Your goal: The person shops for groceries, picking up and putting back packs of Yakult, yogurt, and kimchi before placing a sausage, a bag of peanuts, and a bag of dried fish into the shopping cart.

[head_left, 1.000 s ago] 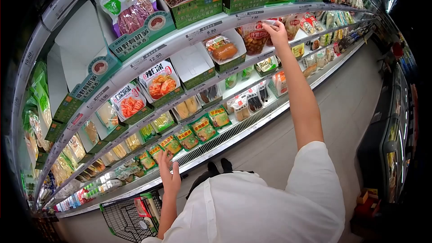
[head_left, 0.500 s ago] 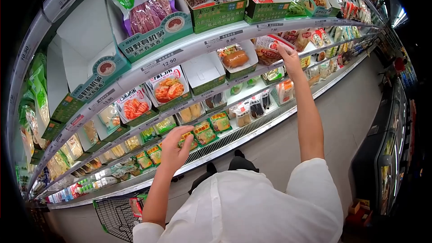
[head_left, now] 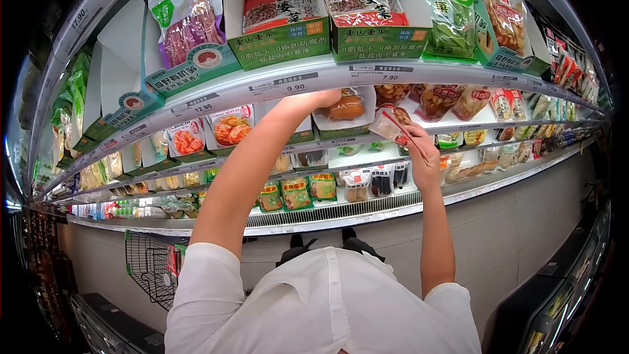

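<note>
My right hand (head_left: 423,157) is closed on a flat clear-and-red food packet (head_left: 393,124), held tilted in front of the middle shelf. My left hand (head_left: 325,98) reaches in under the price rail, beside a box holding a brown packaged food (head_left: 345,107). Its fingers are mostly hidden, so whether it grips anything does not show. Behind the held packet stand clear bags of brown food (head_left: 438,99) with red labels. Kimchi packs (head_left: 231,126) sit left of my left forearm.
Above my hands runs a shelf edge with price labels (head_left: 288,85), carrying green boxes (head_left: 282,46) of red packets. Lower shelves hold green packets (head_left: 297,193) and bags of dark food (head_left: 381,182). A wire shopping cart (head_left: 145,265) stands at lower left.
My right hand has drawn the packet off the shelf and lowered it. My left hand has risen to the middle shelf. The view has turned and shifted right.
</note>
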Available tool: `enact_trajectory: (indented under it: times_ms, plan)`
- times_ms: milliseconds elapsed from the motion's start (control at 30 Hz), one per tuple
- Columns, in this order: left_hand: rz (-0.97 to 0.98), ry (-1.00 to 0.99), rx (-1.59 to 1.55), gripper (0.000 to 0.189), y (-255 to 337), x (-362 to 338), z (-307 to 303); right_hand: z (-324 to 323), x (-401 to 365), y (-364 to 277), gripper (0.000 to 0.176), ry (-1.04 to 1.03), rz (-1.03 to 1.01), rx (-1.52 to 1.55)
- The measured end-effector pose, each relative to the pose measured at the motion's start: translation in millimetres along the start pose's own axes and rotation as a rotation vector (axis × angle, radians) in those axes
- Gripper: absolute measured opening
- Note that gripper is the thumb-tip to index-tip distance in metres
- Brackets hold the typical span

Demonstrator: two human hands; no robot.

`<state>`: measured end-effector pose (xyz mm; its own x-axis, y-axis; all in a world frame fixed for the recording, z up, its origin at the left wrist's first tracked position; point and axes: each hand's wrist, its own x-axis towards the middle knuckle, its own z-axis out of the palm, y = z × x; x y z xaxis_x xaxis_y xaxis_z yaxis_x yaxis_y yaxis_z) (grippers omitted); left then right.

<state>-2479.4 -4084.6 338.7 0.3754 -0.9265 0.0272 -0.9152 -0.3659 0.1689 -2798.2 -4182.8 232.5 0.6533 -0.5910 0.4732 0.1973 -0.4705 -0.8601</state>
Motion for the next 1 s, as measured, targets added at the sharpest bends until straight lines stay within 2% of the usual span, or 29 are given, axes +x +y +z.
enact_trajectory:
  times_ms: [67,233,267,300,333,400,467,533,567,600,700,733,767,800,867,900,933,1000]
  plan:
    - [-0.037,-0.001,-0.101,0.032,7,6,-3,-8,-5,-2,0.025,-0.029,-0.005,0.009]
    - [0.071,0.145,-0.205,0.030,8,9,5,-18,0,11,0.037,-0.006,-0.022,0.103]
    - [0.086,0.175,-0.212,0.029,9,5,8,-17,1,7,0.038,0.086,0.121,0.211]
    - [0.109,0.206,-0.207,0.029,11,-3,10,-19,-9,26,0.046,0.197,0.286,0.443]
    - [0.090,0.210,-0.205,0.029,12,-11,9,-26,-8,30,0.048,0.236,0.271,0.500]
    - [0.200,0.278,0.001,0.024,19,-39,12,-32,-2,23,0.052,0.303,0.218,0.645]
    - [0.170,0.451,-0.117,0.023,29,-75,17,-43,-2,-2,0.055,0.307,0.183,0.744]
    - [0.326,0.867,-0.002,0.022,30,-107,9,-71,-21,5,0.057,0.248,0.212,0.769]
    - [0.388,1.017,-0.088,0.020,30,-119,9,-69,-21,-13,0.057,0.204,0.167,0.820]
    - [0.344,1.012,-0.172,0.019,34,-145,3,-68,-28,-21,0.057,0.242,0.201,0.789]
    - [0.133,1.033,-0.325,0.017,36,-231,13,-52,-44,-42,0.066,0.011,0.300,0.674]
    - [0.034,1.020,-0.378,0.017,33,-268,16,-32,-50,-48,0.067,0.009,0.352,0.634]
    - [-0.051,1.012,-0.438,0.017,28,-305,18,-23,-57,-32,0.065,-0.133,0.385,0.698]
    - [-0.100,1.037,-0.415,0.017,20,-344,23,4,-63,-27,0.065,-0.184,0.456,0.681]
    - [-0.423,0.925,-0.495,0.025,0,-430,42,68,-85,-19,0.061,-0.301,0.557,0.637]
    - [-0.497,0.969,-0.542,0.025,-10,-474,49,103,-96,-19,0.057,-0.373,0.593,0.609]
    - [-0.641,0.898,-0.544,0.022,-18,-519,55,146,-108,-37,0.050,-0.423,0.646,0.582]
    - [-0.869,0.925,-0.582,0.016,-30,-602,71,234,-140,-77,0.036,-0.552,0.680,0.573]
